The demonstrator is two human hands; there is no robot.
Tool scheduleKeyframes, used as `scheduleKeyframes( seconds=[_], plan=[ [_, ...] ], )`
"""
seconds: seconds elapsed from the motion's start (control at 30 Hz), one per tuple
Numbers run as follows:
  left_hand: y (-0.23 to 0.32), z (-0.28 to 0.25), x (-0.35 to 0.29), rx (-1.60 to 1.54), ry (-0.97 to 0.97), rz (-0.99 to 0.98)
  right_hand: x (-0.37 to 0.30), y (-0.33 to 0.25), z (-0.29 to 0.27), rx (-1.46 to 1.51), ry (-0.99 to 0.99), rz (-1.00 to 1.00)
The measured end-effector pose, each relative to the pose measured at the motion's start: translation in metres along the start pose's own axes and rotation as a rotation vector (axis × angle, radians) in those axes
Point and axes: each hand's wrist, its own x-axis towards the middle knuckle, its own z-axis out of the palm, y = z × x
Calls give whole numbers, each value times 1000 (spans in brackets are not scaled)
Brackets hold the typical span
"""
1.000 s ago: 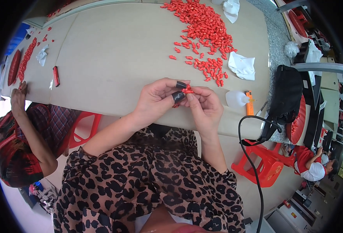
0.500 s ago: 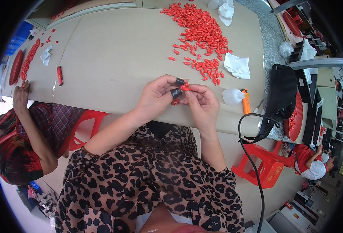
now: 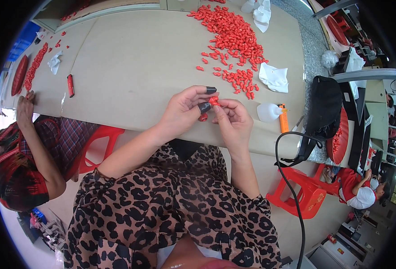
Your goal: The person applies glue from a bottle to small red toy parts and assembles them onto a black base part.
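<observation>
A small glossy red knobbly piece (image 3: 214, 101) sits between my two hands, above the near edge of the table. My left hand (image 3: 183, 107), with black tape round the tips of its thumb and forefinger, closes on one side of it. From the other side, the thumb and forefinger of my right hand (image 3: 234, 117) pinch it. A second red piece (image 3: 203, 117) shows just below my left thumb; what holds it is hidden. Beyond my hands lies a large heap of similar red pieces (image 3: 234, 36), with several scattered loose toward me.
A white tissue (image 3: 274, 77), a translucent squeeze bottle (image 3: 268, 112) and an orange lighter (image 3: 283, 121) lie to my right. Past them are a black bag (image 3: 324, 107) and a hanging black cable (image 3: 292, 193). A co-worker's hand (image 3: 25, 107) works by a red row at far left.
My left forefinger has lifted and straightened a little, widening the space to the thumb. Both hands stay at almost the same place on the red piece.
</observation>
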Motion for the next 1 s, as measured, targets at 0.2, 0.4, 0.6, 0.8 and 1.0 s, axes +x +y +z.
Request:
scheduleKeyframes(
  seconds=[0.2,0.4,0.6,0.8,1.0],
  plan=[
    [-6,2,2,-1,14,34,1,2,-5,11,-8,11],
    [29,-12,-18,68,24,5,-9,-20,28,-78,58,28],
    [97,-43,-62,48,50,-43,-33,-69,94,-587,-19,-155],
    [191,-96,-70,141,197,104,-56,-93,132,-368,45,-160],
    [264,-278,118,680,734,333,20,-94,157,-291,59,-93]
  ],
)
